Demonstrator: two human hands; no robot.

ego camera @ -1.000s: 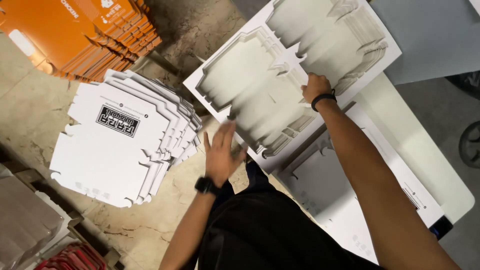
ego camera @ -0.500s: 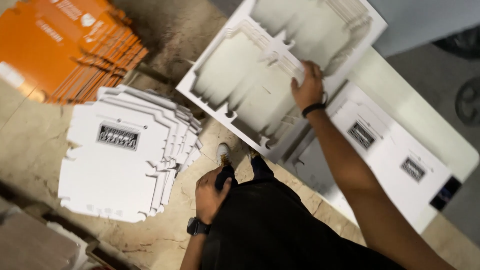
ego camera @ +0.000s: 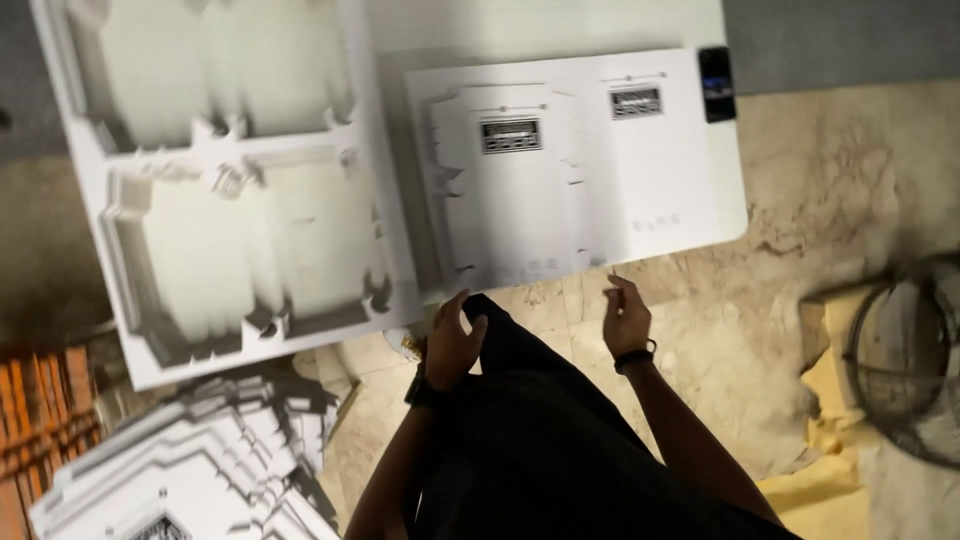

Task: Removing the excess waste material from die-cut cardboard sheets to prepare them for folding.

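White die-cut sheet (ego camera: 560, 170) lies just beyond both empty hands; left hand (ego camera: 452, 345) loosely curled, right hand (ego camera: 625, 318) open

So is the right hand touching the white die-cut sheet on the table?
Apart. The head view shows the right hand open below the white die-cut sheet, with a strip of bare floor showing between its fingertips and the sheet's near edge.

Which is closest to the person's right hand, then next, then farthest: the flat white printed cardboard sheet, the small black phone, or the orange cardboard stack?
1. Flat white printed cardboard sheet, just above the right hand.
2. Small black phone, at the table's far corner.
3. Orange cardboard stack, far across on the left floor.
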